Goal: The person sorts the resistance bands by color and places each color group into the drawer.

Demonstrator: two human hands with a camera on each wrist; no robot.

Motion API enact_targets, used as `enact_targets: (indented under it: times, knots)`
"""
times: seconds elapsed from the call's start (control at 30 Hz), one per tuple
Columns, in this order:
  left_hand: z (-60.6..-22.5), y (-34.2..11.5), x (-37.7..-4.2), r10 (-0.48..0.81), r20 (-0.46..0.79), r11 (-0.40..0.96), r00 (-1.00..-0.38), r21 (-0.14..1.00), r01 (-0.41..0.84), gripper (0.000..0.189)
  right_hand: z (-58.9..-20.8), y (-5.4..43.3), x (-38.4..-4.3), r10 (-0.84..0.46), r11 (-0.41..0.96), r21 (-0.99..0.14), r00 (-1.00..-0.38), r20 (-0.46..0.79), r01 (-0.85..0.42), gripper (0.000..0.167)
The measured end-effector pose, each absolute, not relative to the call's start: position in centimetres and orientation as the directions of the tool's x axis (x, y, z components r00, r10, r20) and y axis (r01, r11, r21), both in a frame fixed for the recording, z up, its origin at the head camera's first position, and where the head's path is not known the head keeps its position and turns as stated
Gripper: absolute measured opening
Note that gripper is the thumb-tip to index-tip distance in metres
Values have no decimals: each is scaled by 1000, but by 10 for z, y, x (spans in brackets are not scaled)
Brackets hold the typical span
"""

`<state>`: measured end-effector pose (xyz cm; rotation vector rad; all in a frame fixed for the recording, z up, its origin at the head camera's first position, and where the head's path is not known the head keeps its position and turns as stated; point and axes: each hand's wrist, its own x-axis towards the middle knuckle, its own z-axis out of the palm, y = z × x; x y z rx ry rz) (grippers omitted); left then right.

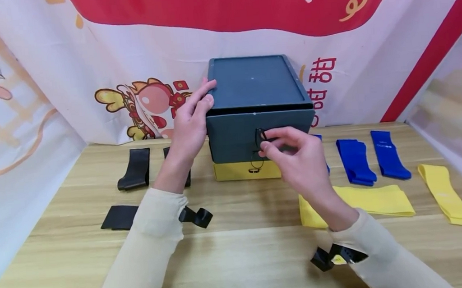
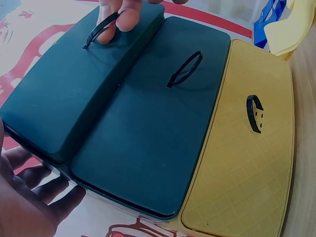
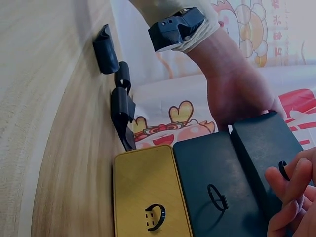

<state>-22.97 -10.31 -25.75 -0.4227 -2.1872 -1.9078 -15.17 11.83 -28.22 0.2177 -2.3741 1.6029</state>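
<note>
A small drawer cabinet [image 1: 254, 81] stands at the back of the table. Its top drawer [image 2: 54, 94], which juts out past the one below, and middle drawer [image 2: 143, 133] have dark blue-green fronts; the bottom drawer [image 2: 237, 173] is yellow. Each front carries a thin black loop as a pull. My right hand [image 1: 303, 161] pinches the top drawer's loop [image 2: 101, 28] between thumb and fingers. Against the cabinet's left side rests my left hand [image 1: 190, 120], fingers extended, fingertips at the top edge. In the right wrist view part of that hand is hidden behind the cabinet.
Folded black bands [image 1: 135, 168] lie left of the cabinet. On the right are folded blue bands [image 1: 354, 161] and yellow bands [image 1: 448, 194], one partly under my right forearm. A printed cloth [image 1: 166, 40] hangs close behind the cabinet. Black camera straps [image 1: 339, 257] stick out at my wrists.
</note>
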Motion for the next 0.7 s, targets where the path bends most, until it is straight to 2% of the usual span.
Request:
enact_targets:
  times: [0.33,0.7]
  knots:
    - [-256,-103,-230,84,318,92,-944,941,325,44,-281,119,-146,15,418,-866,-952,306,-272,20]
    - [-254,-105,-229,88,319,84,-944,942,326,44,-281,121,-140,-3,393,-876,-953,302,-279,19]
